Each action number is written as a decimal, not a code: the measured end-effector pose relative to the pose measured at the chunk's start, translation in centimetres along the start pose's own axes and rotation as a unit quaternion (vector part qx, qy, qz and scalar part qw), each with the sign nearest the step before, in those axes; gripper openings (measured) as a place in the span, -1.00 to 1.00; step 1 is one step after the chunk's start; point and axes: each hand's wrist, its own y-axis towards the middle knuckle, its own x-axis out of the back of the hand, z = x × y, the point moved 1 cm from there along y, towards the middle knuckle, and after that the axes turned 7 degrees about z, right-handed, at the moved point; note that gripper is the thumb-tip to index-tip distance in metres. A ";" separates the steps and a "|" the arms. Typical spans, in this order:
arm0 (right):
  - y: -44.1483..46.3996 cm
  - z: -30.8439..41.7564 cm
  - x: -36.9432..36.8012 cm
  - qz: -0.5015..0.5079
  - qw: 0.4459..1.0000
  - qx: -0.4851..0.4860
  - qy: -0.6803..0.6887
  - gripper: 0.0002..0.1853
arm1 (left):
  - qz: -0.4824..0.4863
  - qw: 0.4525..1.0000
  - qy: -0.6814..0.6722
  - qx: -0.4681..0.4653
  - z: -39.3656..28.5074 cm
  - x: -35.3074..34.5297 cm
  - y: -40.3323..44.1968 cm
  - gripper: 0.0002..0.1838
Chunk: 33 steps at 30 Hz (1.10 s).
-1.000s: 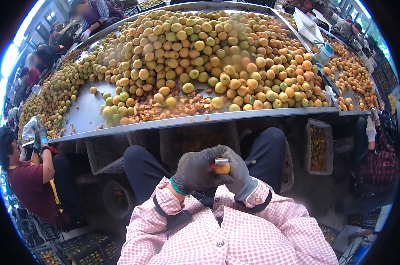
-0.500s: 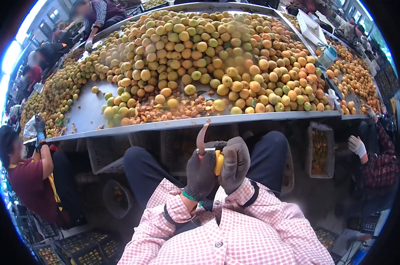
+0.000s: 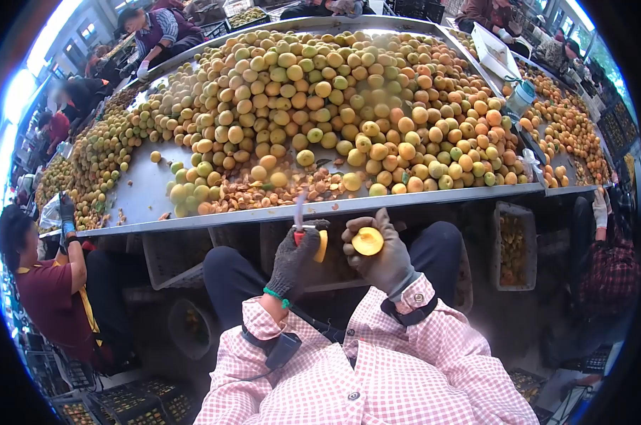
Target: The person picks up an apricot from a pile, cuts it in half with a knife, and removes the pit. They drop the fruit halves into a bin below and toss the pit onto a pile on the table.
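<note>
Both my hands wear dark work gloves and are raised in front of the table edge, apart from each other. My left hand [image 3: 292,265] is closed around a knife [image 3: 298,225] with a red handle, its blurred blade pointing up. An apricot half [image 3: 322,246] is also pinched in that hand, on its right side. In my right hand [image 3: 390,263] another apricot half [image 3: 368,241] is held with its yellow cut face toward me. Beyond the hands, a heap of whole apricots [image 3: 278,92] covers much of the metal table [image 3: 140,185]. Apricot pits [image 3: 264,195] lie near its front edge.
Crates [image 3: 516,248] and a round bucket [image 3: 189,328] stand below the table. A water bottle [image 3: 521,98] and a white tray [image 3: 495,51] are at the right. One co-worker [image 3: 48,283] sits at left, another [image 3: 607,269] at right. A plastic bag [image 3: 50,212] lies at left.
My hands were together around a yellow fruit. They have now moved apart, each with an apricot half. The knife has shifted left with my left hand. The right co-worker's hand has risen to the table.
</note>
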 end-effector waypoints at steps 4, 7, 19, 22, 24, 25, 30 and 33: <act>-1.1 0.3 -1.0 -0.179 0.980 -0.053 -0.062 -0.72 | -0.061 0.994 -0.030 0.087 0.5 1.9 0.7 -0.79; -1.5 -0.4 0.6 -0.200 0.975 -0.059 -0.076 -0.81 | -0.059 0.987 -0.111 0.095 0.8 2.5 0.5 -0.84; 2.6 -0.1 5.4 -0.201 0.799 -0.033 -0.567 -0.76 | -0.029 0.933 -0.327 0.148 -0.8 7.0 -0.9 -0.89; 3.7 0.5 3.1 -0.156 0.846 -0.099 -0.501 -0.80 | -0.007 0.918 -0.371 0.140 0.8 8.8 -0.6 -0.88; 4.7 0.6 0.6 -0.058 0.878 -0.182 -0.439 -0.82 | -0.034 0.918 -0.376 0.119 1.5 9.4 -0.3 -0.86; 6.2 0.7 0.9 -0.021 0.840 -0.110 -0.530 -0.81 | -0.034 0.919 -0.377 0.112 1.6 9.6 0.1 -0.86; 15.1 2.4 -0.9 0.004 0.497 0.105 -0.861 -0.76 | -0.079 0.907 -0.391 0.134 2.3 10.0 1.0 -0.84; 21.0 0.5 -0.3 0.012 0.450 0.114 -0.886 -0.69 | -0.090 0.901 -0.396 0.153 1.8 10.2 1.2 -0.84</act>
